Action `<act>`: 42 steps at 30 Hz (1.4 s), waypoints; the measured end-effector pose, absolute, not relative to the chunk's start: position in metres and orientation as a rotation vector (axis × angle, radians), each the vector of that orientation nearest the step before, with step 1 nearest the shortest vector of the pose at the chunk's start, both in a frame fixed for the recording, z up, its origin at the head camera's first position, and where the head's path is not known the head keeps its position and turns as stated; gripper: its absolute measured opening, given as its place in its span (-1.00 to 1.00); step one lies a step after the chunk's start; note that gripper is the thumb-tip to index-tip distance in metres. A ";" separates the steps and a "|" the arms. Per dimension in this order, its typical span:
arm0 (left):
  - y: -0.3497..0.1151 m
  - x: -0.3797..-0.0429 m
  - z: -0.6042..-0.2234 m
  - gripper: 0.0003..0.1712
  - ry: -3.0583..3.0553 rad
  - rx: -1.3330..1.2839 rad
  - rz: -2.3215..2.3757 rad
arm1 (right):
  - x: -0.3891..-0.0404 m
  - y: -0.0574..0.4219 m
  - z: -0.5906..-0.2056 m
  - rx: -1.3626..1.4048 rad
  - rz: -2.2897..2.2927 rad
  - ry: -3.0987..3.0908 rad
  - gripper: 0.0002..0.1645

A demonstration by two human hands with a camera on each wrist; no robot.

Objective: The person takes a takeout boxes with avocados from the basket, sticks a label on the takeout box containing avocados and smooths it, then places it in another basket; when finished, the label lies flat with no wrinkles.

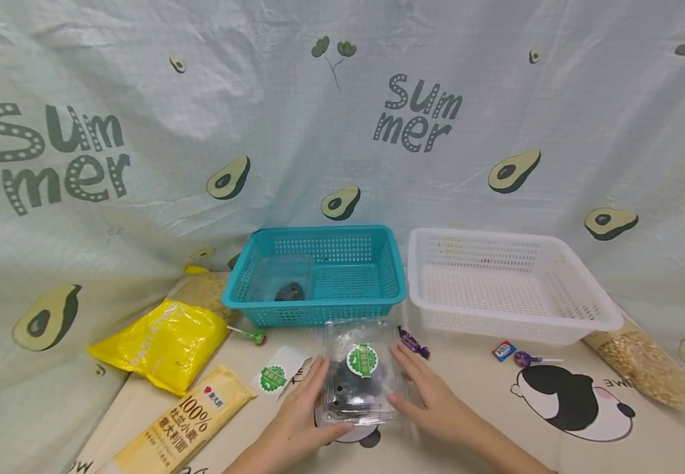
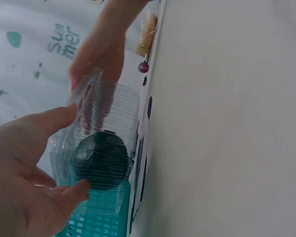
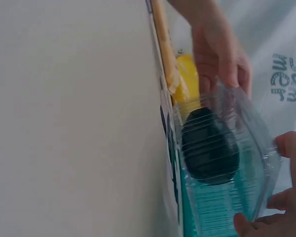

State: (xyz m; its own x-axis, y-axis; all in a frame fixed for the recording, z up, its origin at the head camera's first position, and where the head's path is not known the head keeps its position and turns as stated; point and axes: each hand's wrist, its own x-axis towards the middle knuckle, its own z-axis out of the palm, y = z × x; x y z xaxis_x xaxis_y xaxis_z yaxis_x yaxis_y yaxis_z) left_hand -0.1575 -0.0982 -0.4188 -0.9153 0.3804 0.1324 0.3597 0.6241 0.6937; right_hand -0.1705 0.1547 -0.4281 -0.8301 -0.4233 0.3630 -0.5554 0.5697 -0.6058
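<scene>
A clear plastic clamshell box [image 1: 361,395] with a round green-and-white sticker [image 1: 362,361] on its lid is between my two hands at the table's front. Inside lies a dark, pear-shaped, avocado-like thing [image 3: 209,145]. My left hand [image 1: 301,415] grips the box's left side, its thumb by the near edge. On the opposite side my right hand [image 1: 434,398] holds the box with thumb and fingers at its edge. Both wrist views show the lid lying down on the box; whether it is latched cannot be told.
Behind stand a teal basket [image 1: 319,313], holding another clear box [image 1: 268,273], and a white basket [image 1: 514,326]. Yellow pasta bags [image 1: 164,345], a spaghetti pack [image 1: 185,421] and a green lollipop [image 1: 257,338] lie left. Purple candy [image 1: 415,343], a purple lollipop [image 1: 522,359] and a grain bag [image 1: 645,362] lie right.
</scene>
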 end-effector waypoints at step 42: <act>0.070 -0.307 -0.347 -0.41 3.036 1.194 0.866 | -0.297 0.272 -0.349 0.136 0.995 -2.645 -0.33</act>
State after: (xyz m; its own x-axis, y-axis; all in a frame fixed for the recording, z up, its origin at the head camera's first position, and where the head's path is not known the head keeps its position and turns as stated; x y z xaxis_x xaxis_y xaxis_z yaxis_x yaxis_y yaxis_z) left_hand -0.3071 0.0696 -0.3469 -0.7261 0.5679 0.3877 0.6870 0.6234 0.3734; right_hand -0.2967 0.2721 -0.3489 -0.9471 0.0203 0.3203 -0.1958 0.7543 -0.6266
